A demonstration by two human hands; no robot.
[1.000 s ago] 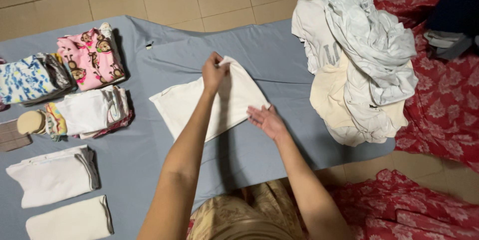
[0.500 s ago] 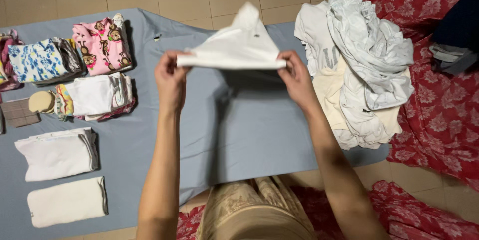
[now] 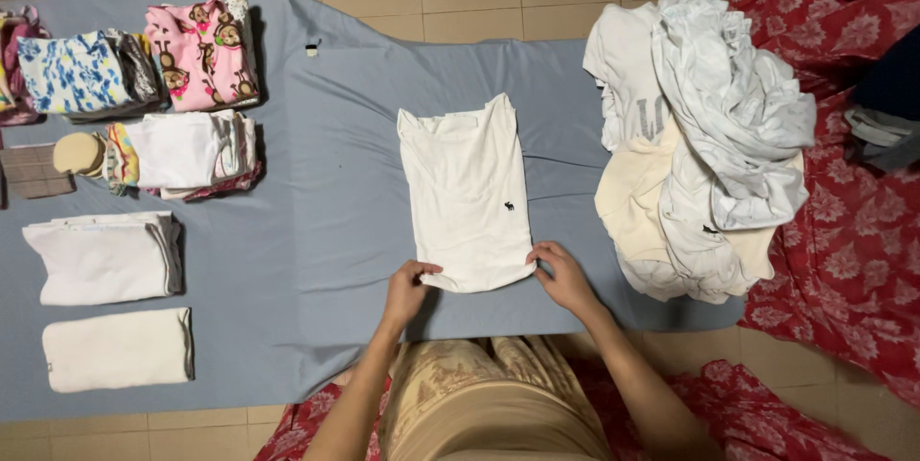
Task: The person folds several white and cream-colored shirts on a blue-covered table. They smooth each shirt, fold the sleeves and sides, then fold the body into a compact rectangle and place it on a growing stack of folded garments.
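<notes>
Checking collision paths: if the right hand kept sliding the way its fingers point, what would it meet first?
The right hand points left, at the near corner of the folded white shirt it already pinches. Beyond that hem, the left hand at the opposite corner looks next, though height is unclear.

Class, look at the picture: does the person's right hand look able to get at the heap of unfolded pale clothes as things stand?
Probably yes. The right hand grips the white shirt at its near corner, and the heap of pale clothes lies just beyond on that side, nothing between; it must first let go.
</notes>
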